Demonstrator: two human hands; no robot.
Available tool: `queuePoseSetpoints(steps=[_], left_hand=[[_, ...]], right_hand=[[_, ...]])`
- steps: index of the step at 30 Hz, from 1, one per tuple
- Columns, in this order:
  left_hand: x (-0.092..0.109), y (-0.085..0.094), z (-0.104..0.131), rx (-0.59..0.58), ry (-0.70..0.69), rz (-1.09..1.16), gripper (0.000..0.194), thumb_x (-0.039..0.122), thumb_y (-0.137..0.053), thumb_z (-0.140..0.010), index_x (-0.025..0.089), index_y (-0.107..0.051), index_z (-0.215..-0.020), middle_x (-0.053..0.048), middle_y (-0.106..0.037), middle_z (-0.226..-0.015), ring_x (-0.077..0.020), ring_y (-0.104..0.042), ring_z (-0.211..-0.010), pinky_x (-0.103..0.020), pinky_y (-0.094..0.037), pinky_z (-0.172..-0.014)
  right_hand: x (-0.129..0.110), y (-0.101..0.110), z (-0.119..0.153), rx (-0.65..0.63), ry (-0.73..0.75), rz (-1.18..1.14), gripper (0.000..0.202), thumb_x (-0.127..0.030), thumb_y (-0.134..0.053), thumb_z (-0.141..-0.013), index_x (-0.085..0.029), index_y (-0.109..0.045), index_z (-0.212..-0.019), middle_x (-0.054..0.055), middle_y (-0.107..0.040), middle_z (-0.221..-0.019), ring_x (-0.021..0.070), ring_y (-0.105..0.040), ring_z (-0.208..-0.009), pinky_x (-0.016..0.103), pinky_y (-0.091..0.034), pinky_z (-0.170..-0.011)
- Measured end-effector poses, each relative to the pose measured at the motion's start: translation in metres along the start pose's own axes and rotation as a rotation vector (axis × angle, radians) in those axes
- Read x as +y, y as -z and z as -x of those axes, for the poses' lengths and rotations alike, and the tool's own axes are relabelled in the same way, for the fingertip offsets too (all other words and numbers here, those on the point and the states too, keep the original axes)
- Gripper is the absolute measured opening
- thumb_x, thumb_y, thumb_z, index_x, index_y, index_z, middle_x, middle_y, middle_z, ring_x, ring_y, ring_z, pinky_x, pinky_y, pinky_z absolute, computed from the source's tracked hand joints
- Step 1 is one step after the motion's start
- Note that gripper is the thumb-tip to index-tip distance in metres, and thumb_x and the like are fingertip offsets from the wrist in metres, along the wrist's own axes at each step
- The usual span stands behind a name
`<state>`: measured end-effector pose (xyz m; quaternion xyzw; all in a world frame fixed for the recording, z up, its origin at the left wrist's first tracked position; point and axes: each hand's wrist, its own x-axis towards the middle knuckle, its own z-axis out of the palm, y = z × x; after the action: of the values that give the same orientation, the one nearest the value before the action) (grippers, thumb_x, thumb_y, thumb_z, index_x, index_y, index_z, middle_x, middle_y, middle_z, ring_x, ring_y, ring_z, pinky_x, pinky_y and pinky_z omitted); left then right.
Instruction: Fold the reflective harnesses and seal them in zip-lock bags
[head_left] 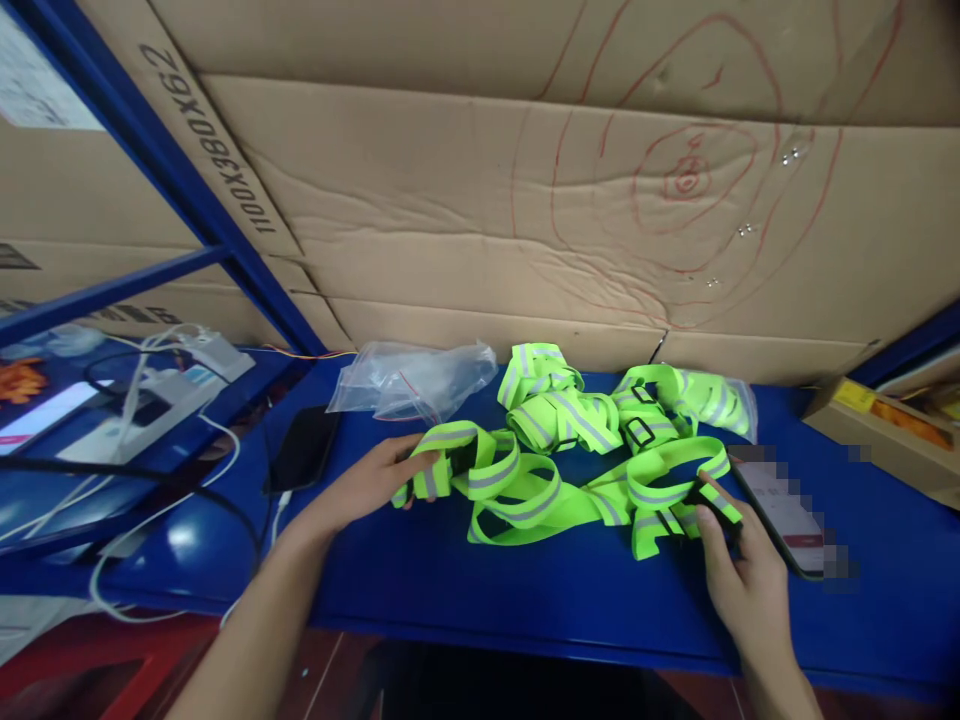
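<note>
— Well, biggest first?
— Cardboard wall (480,200) behind, scrawled with red rings. Below it, blue bench (450,580), running the full width.

— Then, on the bench?
— Neon-green reflective strap (540,500), tangled in loops across the middle, grey stripe down its length. Just behind, touching it, a folded bundle of the same strap (551,405); beside that, another bundle partly in a clear bag (694,400).

— And the hands?
— Left hand (371,485) at the strap's left end, grip closed round a doubled loop, thumb on top. Right hand (739,575) at the right end, grip pinching a black buckle (712,495) on the strap between thumb and fingers.

— Also nearby?
— Empty clear plastic bag (412,380), crumpled, behind the left hand. Black phone (304,448) lying flat, left of that hand, white cable trailing from it. Second phone (784,515), screen lit and blurred, just right of the right hand.

— Still smaller?
— White power strip (195,365) and cables on the far left, behind the blue frame. Cardboard box (877,420) at the right edge.
</note>
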<state>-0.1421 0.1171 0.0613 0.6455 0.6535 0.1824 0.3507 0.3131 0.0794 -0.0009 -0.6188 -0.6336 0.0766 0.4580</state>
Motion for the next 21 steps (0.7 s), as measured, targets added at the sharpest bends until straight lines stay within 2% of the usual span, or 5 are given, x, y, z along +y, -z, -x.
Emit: queuePoseSetpoints(steps=[4, 9, 14, 19, 21], left_hand=[[-0.007, 0.001, 0.008, 0.089, 0.169, -0.084, 0.064, 0.065, -0.043, -0.096, 0.016, -0.067, -0.129, -0.008, -0.077, -0.075, -0.0288, -0.073, -0.059, -0.033, -0.052, -0.052], [-0.008, -0.001, 0.017, 0.460, 0.176, -0.282, 0.055, 0.041, -0.047, -0.096, 0.017, -0.052, -0.145, -0.021, -0.072, -0.128, -0.0392, -0.071, -0.116, -0.049, -0.055, -0.092], [-0.017, -0.016, 0.032, 0.474, -0.092, -0.460, 0.037, 0.025, -0.044, -0.095, 0.025, -0.067, -0.123, -0.011, -0.067, -0.136, -0.0319, -0.065, -0.125, -0.047, -0.050, -0.101], [-0.036, -0.026, 0.037, 0.436, -0.167, -0.597, 0.062, 0.031, -0.061, -0.094, 0.032, -0.051, -0.154, -0.011, -0.063, -0.138, -0.0346, -0.064, -0.121, -0.048, -0.052, -0.094], [-0.039, -0.025, 0.036, 0.455, -0.216, -0.583, 0.053, 0.035, -0.061, -0.097, 0.034, -0.057, -0.150, -0.010, -0.065, -0.128, -0.0313, -0.066, -0.111, -0.045, -0.053, -0.092]], right_hand=[[0.009, 0.000, 0.002, 0.087, -0.185, 0.010, 0.060, -0.063, -0.059, -0.099, -0.017, -0.072, -0.134, 0.015, -0.077, -0.125, 0.0317, -0.074, -0.108, 0.040, -0.056, -0.093], [0.009, 0.001, 0.002, 0.110, -0.425, -0.080, 0.071, -0.069, -0.064, -0.093, -0.017, -0.070, -0.140, 0.011, -0.080, -0.100, 0.0185, -0.063, -0.056, 0.033, -0.054, -0.062], [0.009, -0.001, 0.001, 0.073, -0.350, -0.067, 0.073, -0.068, -0.064, -0.093, -0.018, -0.066, -0.146, 0.013, -0.079, -0.105, 0.0204, -0.067, -0.062, 0.034, -0.056, -0.063], [0.020, -0.011, 0.000, -0.059, -0.127, 0.120, 0.071, -0.064, -0.059, -0.098, -0.018, -0.059, -0.152, 0.016, -0.076, -0.121, 0.0296, -0.074, -0.094, 0.040, -0.060, -0.079], [0.019, -0.014, -0.001, -0.024, -0.008, 0.227, 0.075, -0.064, -0.057, -0.099, -0.013, -0.055, -0.155, 0.022, -0.071, -0.130, 0.0370, -0.070, -0.114, 0.050, -0.059, -0.093]])
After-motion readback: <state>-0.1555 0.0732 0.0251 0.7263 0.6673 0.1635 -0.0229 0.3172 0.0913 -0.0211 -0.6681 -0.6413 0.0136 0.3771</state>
